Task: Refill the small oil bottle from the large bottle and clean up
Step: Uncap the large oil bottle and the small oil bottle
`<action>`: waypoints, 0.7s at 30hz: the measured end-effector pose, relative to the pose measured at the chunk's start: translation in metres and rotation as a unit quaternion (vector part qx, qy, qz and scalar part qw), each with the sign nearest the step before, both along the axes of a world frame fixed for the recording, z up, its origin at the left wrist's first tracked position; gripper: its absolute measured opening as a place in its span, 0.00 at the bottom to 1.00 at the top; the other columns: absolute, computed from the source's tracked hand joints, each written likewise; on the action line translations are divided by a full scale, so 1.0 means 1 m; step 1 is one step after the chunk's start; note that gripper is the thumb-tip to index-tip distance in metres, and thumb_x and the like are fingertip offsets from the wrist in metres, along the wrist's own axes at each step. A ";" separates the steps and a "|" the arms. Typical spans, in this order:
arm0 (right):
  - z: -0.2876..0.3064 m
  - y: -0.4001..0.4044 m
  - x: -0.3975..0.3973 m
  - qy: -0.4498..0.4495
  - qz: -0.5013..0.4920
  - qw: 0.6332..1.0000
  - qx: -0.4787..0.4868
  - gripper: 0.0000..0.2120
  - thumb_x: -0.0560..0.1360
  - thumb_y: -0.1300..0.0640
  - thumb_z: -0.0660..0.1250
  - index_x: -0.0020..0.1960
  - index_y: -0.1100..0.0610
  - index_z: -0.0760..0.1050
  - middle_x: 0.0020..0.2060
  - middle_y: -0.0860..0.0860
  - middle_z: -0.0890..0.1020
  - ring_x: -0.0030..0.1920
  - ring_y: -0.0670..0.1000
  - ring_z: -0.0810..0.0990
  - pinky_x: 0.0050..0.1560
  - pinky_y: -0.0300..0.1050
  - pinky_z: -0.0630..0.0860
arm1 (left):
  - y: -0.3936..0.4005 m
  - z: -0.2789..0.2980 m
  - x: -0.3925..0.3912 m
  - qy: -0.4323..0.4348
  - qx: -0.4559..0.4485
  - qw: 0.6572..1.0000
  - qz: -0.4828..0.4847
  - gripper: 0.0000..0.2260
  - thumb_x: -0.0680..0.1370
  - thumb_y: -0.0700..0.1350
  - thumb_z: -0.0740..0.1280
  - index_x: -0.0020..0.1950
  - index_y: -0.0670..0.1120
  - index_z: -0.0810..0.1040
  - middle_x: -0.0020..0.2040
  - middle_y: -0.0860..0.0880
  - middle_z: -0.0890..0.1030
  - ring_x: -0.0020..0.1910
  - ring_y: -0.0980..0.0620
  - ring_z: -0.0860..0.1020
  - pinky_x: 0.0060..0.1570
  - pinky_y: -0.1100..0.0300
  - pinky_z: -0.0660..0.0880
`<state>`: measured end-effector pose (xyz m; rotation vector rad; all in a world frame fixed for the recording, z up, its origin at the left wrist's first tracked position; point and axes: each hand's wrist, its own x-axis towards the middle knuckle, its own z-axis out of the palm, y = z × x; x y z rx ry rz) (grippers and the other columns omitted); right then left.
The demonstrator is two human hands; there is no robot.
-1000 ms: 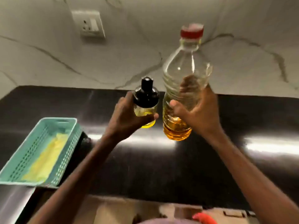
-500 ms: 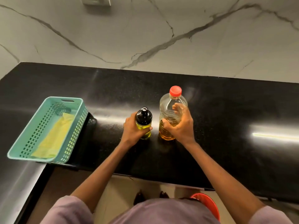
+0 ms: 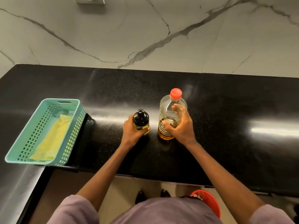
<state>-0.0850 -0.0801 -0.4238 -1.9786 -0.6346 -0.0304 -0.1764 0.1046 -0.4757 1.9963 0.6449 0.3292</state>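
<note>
A small oil bottle with a black dispenser top and a little yellow oil stands upright on the black counter, and my left hand wraps around its body. Just to its right stands the large clear bottle with a red cap, amber oil filling only its bottom part. My right hand grips that bottle around its ribbed middle. Both caps are on.
A teal plastic basket holding a yellow cloth sits at the counter's left front corner. A marble wall rises behind the counter. A red bucket stands on the floor below, by my feet.
A second ago both bottles were held up in the air. They now stand on the counter, with my hands still around them. Little has moved in the last half second.
</note>
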 end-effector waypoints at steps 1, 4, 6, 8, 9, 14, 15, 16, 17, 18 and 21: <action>0.000 -0.001 0.000 0.002 0.005 1.000 -0.004 0.36 0.64 0.40 0.70 0.66 0.59 0.67 0.58 0.49 0.75 0.59 0.47 0.74 0.60 0.45 0.74 | 0.000 -0.001 0.000 -0.001 -0.003 1.000 0.001 0.34 0.59 0.60 0.76 0.61 0.52 0.70 0.54 0.54 0.79 0.55 0.52 0.77 0.57 0.43 0.74; 0.002 -0.006 0.003 0.009 0.035 0.999 -0.018 0.43 0.63 0.33 0.70 0.70 0.55 0.62 0.64 0.50 0.72 0.64 0.47 0.72 0.63 0.50 0.72 | -0.001 0.001 0.000 -0.004 -0.003 1.000 -0.005 0.34 0.59 0.61 0.75 0.61 0.54 0.69 0.53 0.56 0.77 0.56 0.52 0.77 0.59 0.42 0.74; 0.005 -0.012 0.005 0.014 0.049 0.999 -0.009 0.50 0.62 0.27 0.66 0.73 0.54 0.57 0.69 0.53 0.69 0.68 0.49 0.69 0.66 0.50 0.69 | -0.001 0.001 -0.002 -0.005 0.005 1.000 -0.015 0.37 0.60 0.61 0.76 0.65 0.56 0.66 0.59 0.55 0.76 0.61 0.51 0.74 0.64 0.41 0.69; 0.017 -0.018 0.006 0.005 0.042 0.999 0.010 0.53 0.62 0.26 0.63 0.75 0.56 0.53 0.70 0.54 0.67 0.68 0.48 0.68 0.67 0.46 0.68 | -0.003 0.001 -0.007 0.013 0.031 0.999 -0.008 0.49 0.60 0.65 0.74 0.75 0.53 0.56 0.72 0.49 0.66 0.72 0.46 0.64 0.71 0.39 0.59; 0.026 -0.021 0.006 -0.015 0.029 0.999 0.023 0.51 0.64 0.26 0.62 0.75 0.58 0.54 0.69 0.55 0.68 0.65 0.47 0.71 0.64 0.42 0.70 | -0.005 0.004 -0.011 0.015 0.050 0.999 0.006 0.53 0.61 0.67 0.72 0.77 0.51 0.50 0.76 0.47 0.59 0.74 0.44 0.60 0.72 0.38 0.56; 0.098 -0.028 0.012 -0.162 -0.016 0.987 0.007 0.33 0.73 0.39 0.63 0.68 0.61 0.67 0.51 0.51 0.74 0.40 0.43 0.73 0.42 0.31 0.72 | -0.028 0.054 -0.008 -0.152 0.201 0.968 0.020 0.40 0.69 0.63 0.68 0.73 0.43 0.62 0.71 0.42 0.67 0.67 0.47 0.65 0.66 0.44 0.65; 0.115 -0.027 0.013 -0.170 0.005 0.985 -0.036 0.31 0.73 0.40 0.63 0.68 0.60 0.68 0.51 0.51 0.74 0.39 0.42 0.71 0.40 0.29 0.71 | -0.035 0.069 -0.002 -0.180 0.217 0.959 0.012 0.36 0.70 0.63 0.67 0.71 0.43 0.67 0.68 0.43 0.70 0.66 0.50 0.66 0.65 0.51 0.65; 0.129 -0.026 0.012 -0.171 0.036 0.981 -0.087 0.29 0.74 0.41 0.64 0.68 0.58 0.69 0.53 0.52 0.74 0.40 0.41 0.70 0.41 0.28 0.69 | -0.042 0.084 0.006 -0.196 0.231 0.953 0.001 0.33 0.71 0.64 0.67 0.69 0.44 0.71 0.66 0.44 0.73 0.64 0.51 0.68 0.63 0.56 0.64; 0.141 -0.024 0.012 -0.171 0.066 0.974 -0.137 0.29 0.74 0.43 0.65 0.69 0.56 0.68 0.55 0.53 0.74 0.43 0.41 0.70 0.44 0.29 0.68 | -0.049 0.096 0.013 -0.202 0.241 0.949 -0.011 0.31 0.72 0.65 0.65 0.67 0.46 0.73 0.64 0.46 0.75 0.63 0.51 0.70 0.61 0.61 0.62; 0.150 -0.021 0.012 -0.174 0.092 0.964 -0.181 0.28 0.74 0.44 0.65 0.70 0.55 0.67 0.58 0.54 0.74 0.47 0.42 0.70 0.48 0.31 0.67 | -0.055 0.107 0.019 -0.203 0.246 0.948 -0.021 0.30 0.72 0.66 0.64 0.66 0.47 0.74 0.62 0.48 0.75 0.61 0.52 0.71 0.59 0.65 0.61; 0.165 -0.013 0.014 -0.183 0.149 0.935 -0.264 0.22 0.77 0.49 0.64 0.70 0.51 0.68 0.61 0.53 0.72 0.57 0.48 0.72 0.54 0.37 0.65 | -0.068 0.122 0.033 -0.206 0.252 0.945 -0.033 0.26 0.70 0.62 0.67 0.62 0.48 0.77 0.58 0.50 0.77 0.55 0.58 0.68 0.54 0.71 0.59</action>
